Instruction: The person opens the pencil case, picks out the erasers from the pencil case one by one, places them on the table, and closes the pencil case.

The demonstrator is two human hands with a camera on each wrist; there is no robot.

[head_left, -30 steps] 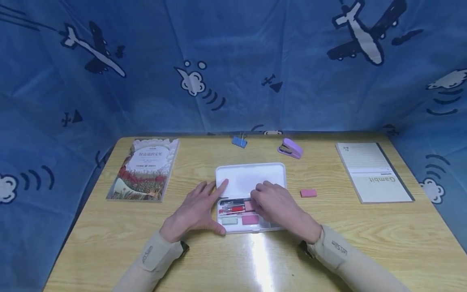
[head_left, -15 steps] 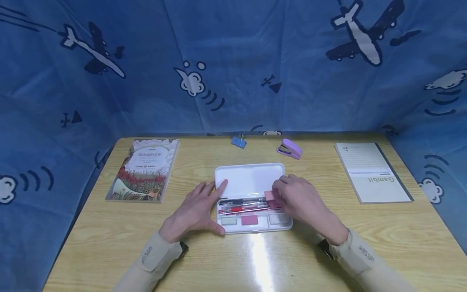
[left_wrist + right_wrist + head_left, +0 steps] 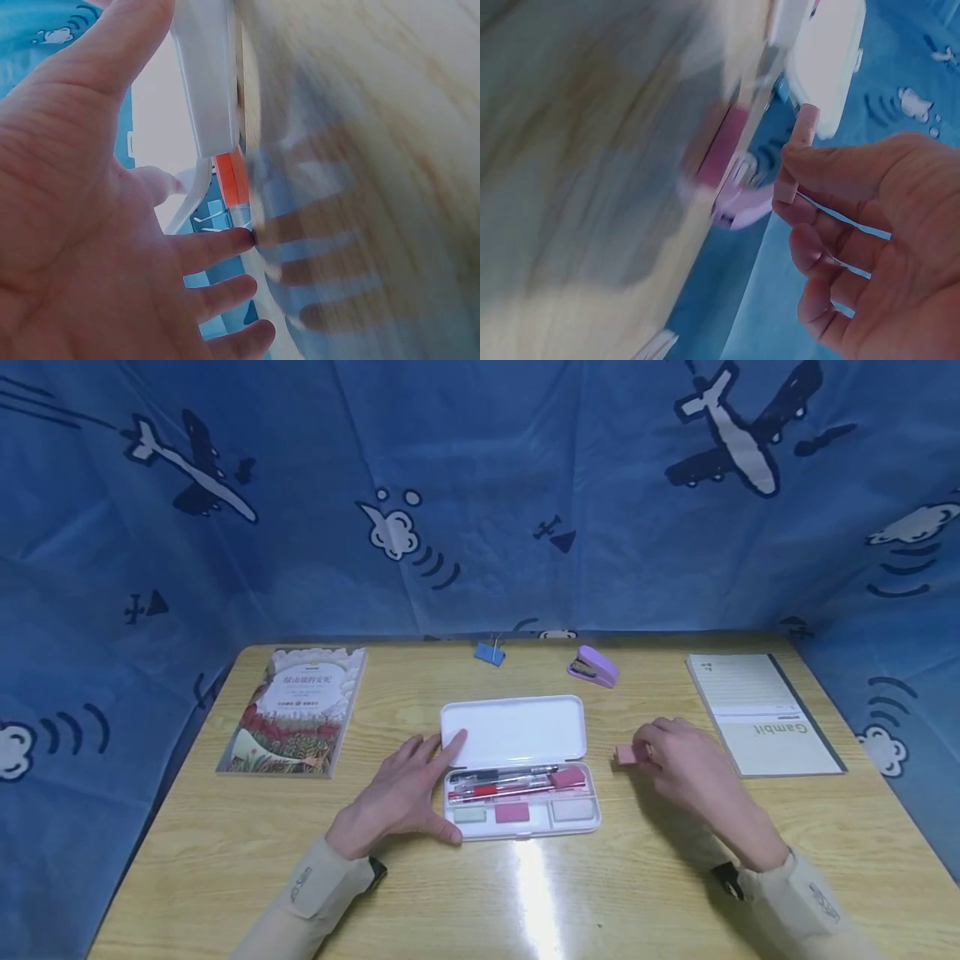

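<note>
A white pencil case (image 3: 517, 837) lies with its lid folded back. Inside are black and red pens (image 3: 487, 790), a darker pink eraser (image 3: 567, 777) on the pens' right ends, and a pink block (image 3: 512, 812) and a pale green block (image 3: 470, 814) in the front section. My left hand (image 3: 397, 793) rests at the case's left side, fingers spread, index over the lid's edge and thumb by the front corner. To the right of the case, my right hand (image 3: 693, 768) pinches a light pink eraser (image 3: 800, 146) between thumb and index. Another pink eraser (image 3: 724, 146) lies on the table close by.
A purple stapler (image 3: 594, 666) and a blue binder clip (image 3: 490, 652) sit toward the back edge. At the left lies an illustrated book (image 3: 292, 714), at the right a notepad (image 3: 765, 714). A blue printed curtain (image 3: 480, 502) hangs behind the table.
My right hand has lifted the light pink eraser out of the case and carried it right, over to the eraser on the table. The left hand has stayed in place.
</note>
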